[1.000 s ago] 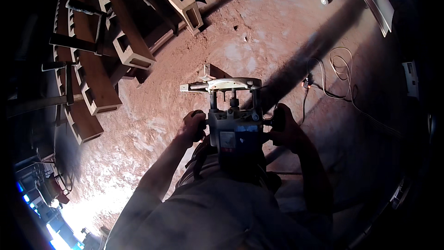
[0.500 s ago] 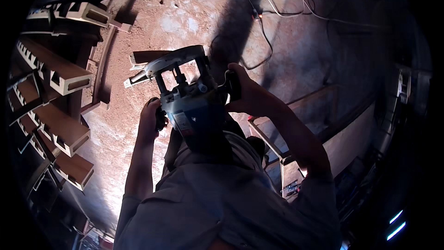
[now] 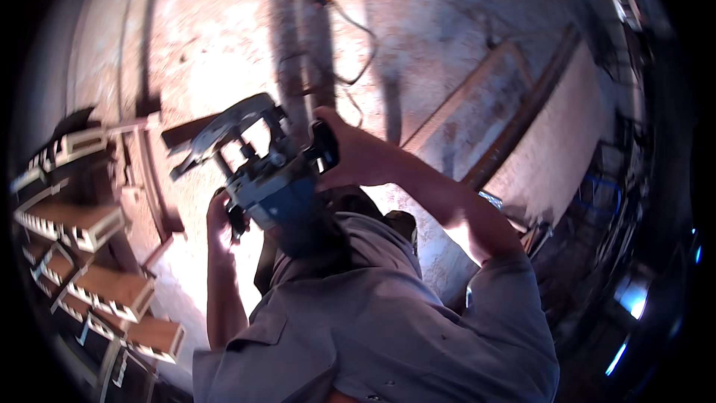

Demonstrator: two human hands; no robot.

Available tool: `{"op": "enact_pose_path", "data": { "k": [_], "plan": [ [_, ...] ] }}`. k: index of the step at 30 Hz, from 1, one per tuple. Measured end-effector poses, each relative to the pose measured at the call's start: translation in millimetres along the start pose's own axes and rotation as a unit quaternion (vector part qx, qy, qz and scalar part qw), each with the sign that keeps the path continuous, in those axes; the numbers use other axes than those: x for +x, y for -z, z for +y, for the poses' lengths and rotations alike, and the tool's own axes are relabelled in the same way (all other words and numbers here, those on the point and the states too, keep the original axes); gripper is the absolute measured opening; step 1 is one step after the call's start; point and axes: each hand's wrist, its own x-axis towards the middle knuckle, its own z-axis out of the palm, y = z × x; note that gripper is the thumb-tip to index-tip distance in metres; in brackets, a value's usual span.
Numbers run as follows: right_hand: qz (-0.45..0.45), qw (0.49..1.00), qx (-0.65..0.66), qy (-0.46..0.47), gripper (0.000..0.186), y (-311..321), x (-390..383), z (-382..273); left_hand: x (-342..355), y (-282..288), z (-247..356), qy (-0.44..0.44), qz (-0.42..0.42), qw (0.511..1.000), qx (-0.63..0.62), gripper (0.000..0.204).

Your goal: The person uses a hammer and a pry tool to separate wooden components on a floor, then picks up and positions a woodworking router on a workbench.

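In front of my body I hold a plunge router with a blue motor housing (image 3: 280,200), gripping it at both sides. My left hand (image 3: 218,218) is closed round its left black handle (image 3: 237,222). The fingers of my right hand (image 3: 359,152) wrap the other black handle (image 3: 324,145). The router lies tilted, its grey base plate (image 3: 224,131) and two guide posts pointing away from me. A dark brown strip (image 3: 186,133) shows beside the base; whether it is attached cannot be told. The router's lower end is in shadow against my shirt.
Grooved brown and pale wooden profiles (image 3: 112,288) are stacked on supports to the left. A power cord (image 3: 365,33) with a small orange light lies on the dusty floor (image 3: 216,37). To the right are a dark beam (image 3: 518,123) and a large pale panel (image 3: 561,130).
The whole view has turned: the cord is farther left and up, the stacked profiles lower, the right-hand panel larger. The router has moved left in view, with both hands still on it.
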Motion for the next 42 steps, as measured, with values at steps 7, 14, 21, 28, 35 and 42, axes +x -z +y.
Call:
{"op": "enact_pose_path", "data": {
  "k": [7,14,21,28,35,42],
  "plan": [
    [0.039,0.994,0.105,-0.006,0.103,23.2,-56.4,25.1,-9.4,-69.1,7.4,-0.028,0.006,0.986,0.166,0.03],
    [0.161,0.978,0.132,0.024,0.076,18.6,-85.9,53.9,-5.1,-107.8,10.1,-0.048,-0.02,0.976,0.21,0.029],
    [0.312,0.941,0.13,-0.015,0.058,6.0,-96.8,75.9,18.6,-130.1,8.4,-0.016,-0.084,0.958,0.272,0.026],
    [0.413,0.883,0.196,-0.103,0.051,-5.4,-127.0,93.6,30.5,-178.7,9.5,0.005,-0.108,0.932,0.347,0.023],
    [0.533,0.776,0.331,-0.061,0.058,5.4,-160.1,143.5,51.9,-265.7,22.5,-0.077,-0.18,0.821,0.537,0.024],
    [0.601,0.7,0.378,-0.07,0.058,66.7,-266.8,229.1,17.1,-470.5,-33.9,-0.096,-0.181,0.797,0.568,0.033]
  ]
}}
